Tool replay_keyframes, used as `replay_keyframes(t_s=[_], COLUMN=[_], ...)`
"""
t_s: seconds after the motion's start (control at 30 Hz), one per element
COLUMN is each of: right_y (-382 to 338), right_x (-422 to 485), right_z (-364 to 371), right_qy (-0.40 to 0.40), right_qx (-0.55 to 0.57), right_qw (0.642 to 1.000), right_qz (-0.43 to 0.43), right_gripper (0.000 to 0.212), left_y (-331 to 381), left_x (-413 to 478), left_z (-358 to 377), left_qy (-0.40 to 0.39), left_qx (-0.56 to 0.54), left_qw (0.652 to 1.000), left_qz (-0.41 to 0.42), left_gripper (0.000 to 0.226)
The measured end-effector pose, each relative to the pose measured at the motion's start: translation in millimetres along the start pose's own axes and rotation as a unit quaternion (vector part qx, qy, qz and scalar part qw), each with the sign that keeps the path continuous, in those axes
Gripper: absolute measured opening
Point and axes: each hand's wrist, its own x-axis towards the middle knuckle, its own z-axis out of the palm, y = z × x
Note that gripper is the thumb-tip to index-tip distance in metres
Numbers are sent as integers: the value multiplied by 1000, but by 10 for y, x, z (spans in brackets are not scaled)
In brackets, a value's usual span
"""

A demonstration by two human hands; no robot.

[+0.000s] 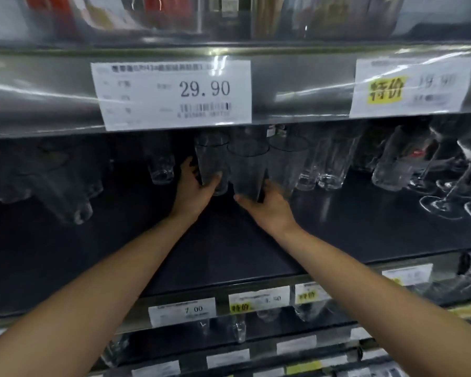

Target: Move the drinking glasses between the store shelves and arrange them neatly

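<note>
Gripping a pair deep on the shelf (229, 254): left glass (211, 161) in the left hand (193, 189), thumb across the front and fingers curled behind; middle glass (246, 170) in the right hand (272, 205), clasped low near the base. Cannot tell lifted from resting at the bases.

Hold both upright and raise straight before drawing back toward the wrists. Squeeze firmly but low, never by the rims.

Mind the third glass (286, 161), just beyond the right fingers and seemingly touching the held one. Ease away sideways first, without scraping. Watch the small glass (161, 167) just outside the left fingers too.

Stay low, under the rail with the tag (172, 93), close above the fingertips. Leave alone the tall glasses (332, 164) and stemware (446, 191), farther out past the right fingers.
</note>
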Motion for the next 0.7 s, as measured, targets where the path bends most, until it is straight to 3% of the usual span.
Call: replay_keyframes(t_s=[0.27, 0.5, 0.57, 0.7], right_y=[45, 93, 86, -4], right_x=[158, 147, 124, 14], right_z=[196, 153, 141, 96], right_qy=[34, 24, 14, -24], right_qx=[37, 65, 81, 102], right_qw=[999, 998, 997, 994], right_qz=[-10, -3, 10, 27], right_gripper=[63, 62, 68, 69], left_y=[-80, -34, 16, 216], left_x=[160, 8, -98, -342], left_z=[80, 33, -32, -319], left_qy=[-6, 32, 30, -56], left_qx=[-13, -36, -27, 34], left_qw=[999, 999, 999, 996], left_qz=[32, -2, -11, -59], left_gripper=[93, 96, 88, 58])
